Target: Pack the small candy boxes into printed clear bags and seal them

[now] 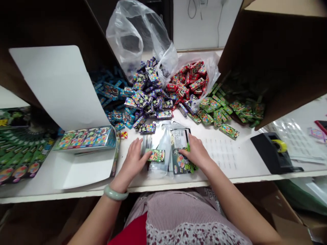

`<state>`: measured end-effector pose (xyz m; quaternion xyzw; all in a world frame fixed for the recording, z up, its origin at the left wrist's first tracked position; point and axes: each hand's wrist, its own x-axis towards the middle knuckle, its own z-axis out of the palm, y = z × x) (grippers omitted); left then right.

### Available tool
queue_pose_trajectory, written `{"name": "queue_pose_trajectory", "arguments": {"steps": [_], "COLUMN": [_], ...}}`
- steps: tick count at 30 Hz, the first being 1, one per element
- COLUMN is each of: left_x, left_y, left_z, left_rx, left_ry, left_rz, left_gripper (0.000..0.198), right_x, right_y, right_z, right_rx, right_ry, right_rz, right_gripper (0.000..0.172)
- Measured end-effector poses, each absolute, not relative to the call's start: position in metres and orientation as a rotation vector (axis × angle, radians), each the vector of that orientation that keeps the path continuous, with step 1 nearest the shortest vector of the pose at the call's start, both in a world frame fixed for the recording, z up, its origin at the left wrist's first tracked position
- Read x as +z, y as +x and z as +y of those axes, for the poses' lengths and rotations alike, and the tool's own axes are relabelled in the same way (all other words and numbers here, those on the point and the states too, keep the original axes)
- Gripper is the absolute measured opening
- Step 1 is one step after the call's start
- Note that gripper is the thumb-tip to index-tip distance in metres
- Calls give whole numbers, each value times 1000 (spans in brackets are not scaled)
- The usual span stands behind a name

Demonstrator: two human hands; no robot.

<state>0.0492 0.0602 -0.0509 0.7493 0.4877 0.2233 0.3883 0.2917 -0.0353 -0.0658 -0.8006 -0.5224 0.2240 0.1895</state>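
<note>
My left hand (pixel 133 157), with a pale green bangle at the wrist, is closed at the left side of a stack of clear plastic bags (pixel 162 166). Its thumb presses on the end of a small green printed box (pixel 156 155) lying over the bags. My right hand (pixel 197 151) grips the right edge of a dark printed packet (pixel 181 166) with green patches, thumb on top and fingers partly hidden behind. A white label (pixel 180 139) shows on the packet's upper part. Just beyond the bags lies a small purple printed box (pixel 147 128).
Heaps of blue (pixel 109 90), purple (pixel 143 98), red (pixel 190 81) and green boxes (pixel 217 109) fill the back. An open display carton (pixel 85 166) holding small boxes stands left, beside fanned printed packets (pixel 22 153). A tape dispenser (pixel 273 153) and label sheets (pixel 221 153) are right.
</note>
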Motion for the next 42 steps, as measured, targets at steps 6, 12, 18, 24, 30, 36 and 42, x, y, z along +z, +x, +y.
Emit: {"name": "queue_pose_trajectory", "arguments": {"steps": [6,12,18,24,30,36,42], "left_x": [-71,-78,-82,-75,-37,-38,-72], "left_y": [34,27,17,1,37,74,67], "left_z": [39,41,46,55,44,42,46], "left_rx": [469,685,783,895,905,762,552], "left_ry": [1604,1533,1309,1237,1328,1648,2444], "left_rz": [1230,1203,1229,1299,1089,932,1110], "left_gripper": [61,40,34,35,28,40,55], "right_x": [-66,-78,-103,-91,-28,-26,-45], "right_y": [260,246,229,241,229,283,394], "right_z": [-32,-34,-28,-34,-38,-66,-140], "right_rx": [617,624,565,450,352,383,327], "right_ry": [-2366,-2269,-2106,-1881,-1537,-1654,-2159], "right_rz": [-1428,-1457,-1420,-1452,-1964,-1786,-1650], "right_gripper": [72,70,67,52,61,51,47]}}
